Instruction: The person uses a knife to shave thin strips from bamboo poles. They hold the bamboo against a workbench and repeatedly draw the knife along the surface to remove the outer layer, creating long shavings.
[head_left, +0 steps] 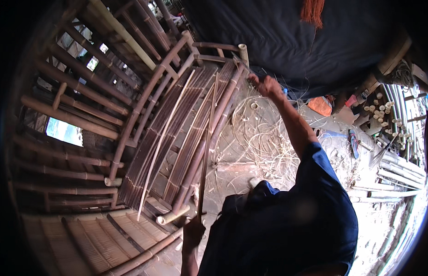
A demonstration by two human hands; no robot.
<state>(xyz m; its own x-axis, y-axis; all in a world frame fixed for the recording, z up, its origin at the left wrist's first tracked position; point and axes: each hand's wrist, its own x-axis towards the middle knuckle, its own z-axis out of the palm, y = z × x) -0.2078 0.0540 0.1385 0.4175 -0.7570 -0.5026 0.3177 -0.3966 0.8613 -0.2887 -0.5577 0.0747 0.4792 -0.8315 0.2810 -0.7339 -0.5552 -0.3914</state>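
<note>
My left hand (194, 231), low in the head view, is closed around the near end of a long, narrow bamboo strip (207, 147). The strip slants up and away over the bamboo bench (195, 154), along its right rail. My right arm reaches forward, past the bench's far right corner. There my right hand (268, 87) has its fingers curled; what they hold, if anything, is too small to make out. A second, paler strip (165, 129) lies lengthwise across the slats of the bench seat. Between the slat groups, gaps show the floor.
Bamboo railings (145, 101) rise left of the bench. Loose shavings (264, 133) litter the floor to its right. A black sheet (287, 46) hangs at the far side. Bamboo poles (393, 179), a sandal (353, 143) and an orange bag (320, 106) are on the right.
</note>
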